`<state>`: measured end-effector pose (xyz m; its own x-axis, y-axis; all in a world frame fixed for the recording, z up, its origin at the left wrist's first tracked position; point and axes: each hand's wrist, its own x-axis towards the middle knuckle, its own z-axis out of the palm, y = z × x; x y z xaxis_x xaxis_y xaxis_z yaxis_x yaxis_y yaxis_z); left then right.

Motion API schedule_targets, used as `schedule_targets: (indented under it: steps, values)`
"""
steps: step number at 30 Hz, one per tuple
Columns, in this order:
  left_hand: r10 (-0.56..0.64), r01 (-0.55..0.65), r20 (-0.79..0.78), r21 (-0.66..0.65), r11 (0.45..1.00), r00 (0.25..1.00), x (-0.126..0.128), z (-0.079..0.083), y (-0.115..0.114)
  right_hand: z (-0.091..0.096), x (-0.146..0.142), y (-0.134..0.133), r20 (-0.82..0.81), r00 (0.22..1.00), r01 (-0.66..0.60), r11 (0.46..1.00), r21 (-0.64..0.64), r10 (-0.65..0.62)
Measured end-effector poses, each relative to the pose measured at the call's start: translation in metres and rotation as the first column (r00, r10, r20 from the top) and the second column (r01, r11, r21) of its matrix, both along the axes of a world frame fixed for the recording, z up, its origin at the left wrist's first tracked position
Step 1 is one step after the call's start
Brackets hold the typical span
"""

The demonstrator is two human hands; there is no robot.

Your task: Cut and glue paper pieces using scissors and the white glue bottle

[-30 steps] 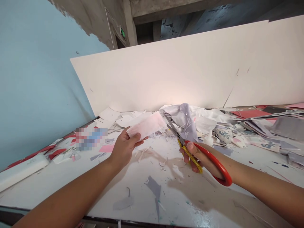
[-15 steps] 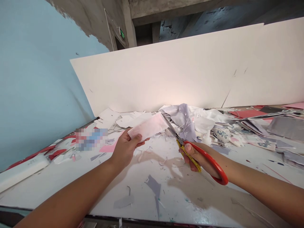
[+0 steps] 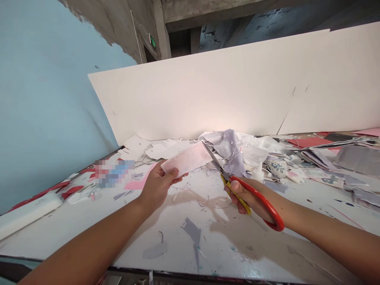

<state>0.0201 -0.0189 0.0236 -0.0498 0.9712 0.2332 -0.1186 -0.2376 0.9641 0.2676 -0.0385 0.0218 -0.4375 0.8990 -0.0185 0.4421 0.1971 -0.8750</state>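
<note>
Between the thumb and fingers of my left hand is a pale pink, roughly rectangular piece, held above the table; whether it is fabric or paper I cannot tell. My right hand is closed on a pair of scissors with red handles, one of them wrapped in yellow. The scissor blades point up and to the left, along the right-hand edge of the pink piece. Behind the blades lies a crumpled lavender cloth.
Scraps cover much of the white table. White pieces lie at the back, patterned scraps and red sheets on the right. A long white object rests at the left. A white panel stands behind.
Almost nothing differs. The pink piece and my left hand have shifted very slightly to the right; the scissors stay at its right-hand edge.
</note>
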Motion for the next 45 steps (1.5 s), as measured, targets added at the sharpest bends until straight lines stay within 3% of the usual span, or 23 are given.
schedule_targets:
  steps: [7, 14, 23, 33, 45]
  values:
    - [-0.018, 0.018, -0.012, 0.001, 1.000, 1.000, -0.0004, 0.0006, -0.0012, -0.0088, -0.0005, 0.0028, -0.010, 1.000, 0.029, 0.999, 0.022, -0.029]
    - [-0.061, 0.061, -0.027, 0.002, 0.998, 0.998, -0.0010, 0.0015, -0.0031, -0.0070, -0.0021, 0.0026, 0.020, 0.999, 0.042, 0.998, 0.056, -0.043]
    - [-0.082, 0.082, -0.034, -0.017, 0.997, 0.996, -0.0003, 0.0021, -0.0037, -0.0096, -0.0042, 0.0009, -0.018, 0.996, 0.090, 0.996, 0.005, -0.090]
    - [-0.082, 0.082, -0.021, -0.027, 0.996, 0.996, -0.0030, 0.0002, -0.0005, -0.0099, -0.0065, 0.0001, 0.062, 0.991, 0.113, 0.992, 0.061, -0.116]
    - [-0.078, 0.078, -0.005, -0.029, 0.997, 0.997, -0.0020, -0.0006, 0.0010, -0.0108, -0.0073, -0.0014, 0.045, 0.987, 0.150, 0.988, 0.046, -0.152]
